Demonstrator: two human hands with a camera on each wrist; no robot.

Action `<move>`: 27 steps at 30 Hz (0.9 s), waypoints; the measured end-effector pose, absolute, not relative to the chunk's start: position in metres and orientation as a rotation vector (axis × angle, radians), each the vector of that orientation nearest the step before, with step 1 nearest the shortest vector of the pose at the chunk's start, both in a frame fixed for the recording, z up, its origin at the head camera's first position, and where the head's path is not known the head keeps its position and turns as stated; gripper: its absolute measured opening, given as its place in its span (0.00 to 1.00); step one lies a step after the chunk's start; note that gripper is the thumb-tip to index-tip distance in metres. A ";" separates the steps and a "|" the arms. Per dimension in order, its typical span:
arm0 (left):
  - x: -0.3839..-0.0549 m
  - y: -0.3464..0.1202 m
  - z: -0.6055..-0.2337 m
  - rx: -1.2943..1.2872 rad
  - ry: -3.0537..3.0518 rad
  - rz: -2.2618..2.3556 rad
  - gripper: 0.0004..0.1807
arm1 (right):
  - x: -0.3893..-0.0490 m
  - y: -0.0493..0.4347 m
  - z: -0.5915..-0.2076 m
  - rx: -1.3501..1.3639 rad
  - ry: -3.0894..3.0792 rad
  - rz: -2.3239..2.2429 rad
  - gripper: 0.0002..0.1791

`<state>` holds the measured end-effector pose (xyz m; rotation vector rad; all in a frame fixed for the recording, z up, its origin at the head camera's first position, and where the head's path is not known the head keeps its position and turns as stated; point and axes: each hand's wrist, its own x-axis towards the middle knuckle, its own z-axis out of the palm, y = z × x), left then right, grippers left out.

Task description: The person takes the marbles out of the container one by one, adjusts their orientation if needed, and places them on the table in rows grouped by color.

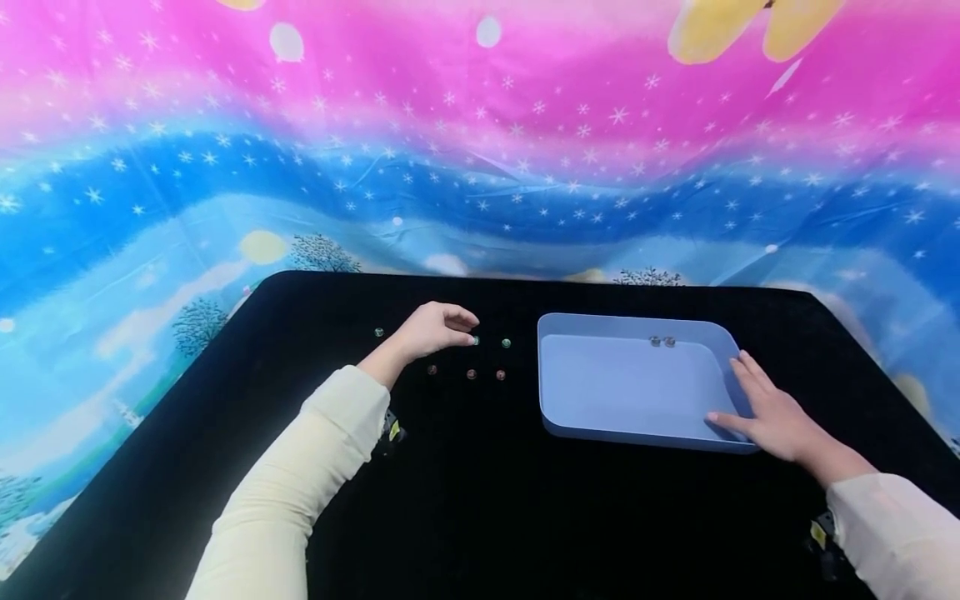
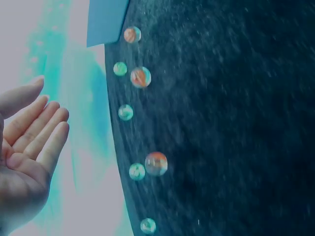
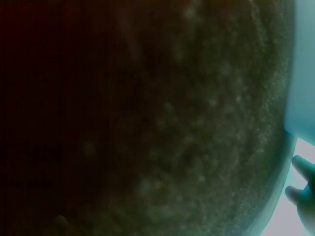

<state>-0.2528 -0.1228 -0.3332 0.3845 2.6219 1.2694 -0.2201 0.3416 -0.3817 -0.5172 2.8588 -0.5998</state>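
Several glass marbles lie on a black-covered table, some with green swirls [image 1: 506,343] and some with orange swirls [image 1: 501,375]. My left hand [image 1: 435,332] hovers over them, its thumb near one green marble [image 1: 476,341]. In the left wrist view the left hand [image 2: 29,157] has its fingers extended and thumb apart, with nothing held. A shallow blue-grey tray [image 1: 630,440] stands to the right. On its right edge rests my right hand [image 1: 776,417], fingers spread and fairly straight, thumb reaching over the rim. Two marbles [image 1: 662,342] sit inside the tray near its far wall.
The black table cloth [image 1: 480,508] runs to rounded far corners. Behind it hangs a pink and blue curtain [image 1: 480,167] printed with snowflakes and trees. A small dark device [image 1: 392,429] is strapped at the left wrist, another [image 1: 823,533] at the right.
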 end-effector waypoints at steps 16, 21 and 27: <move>-0.274 -0.078 -0.323 0.442 2.571 1.331 0.15 | -0.220 0.343 -0.382 -0.510 2.860 -0.605 0.51; -0.280 -0.061 -0.317 0.469 2.560 1.328 0.15 | -0.219 0.342 -0.382 -0.494 2.860 -0.626 0.51; -0.288 -0.044 -0.311 0.535 2.568 1.286 0.15 | -0.219 0.342 -0.383 -0.503 2.865 -0.625 0.51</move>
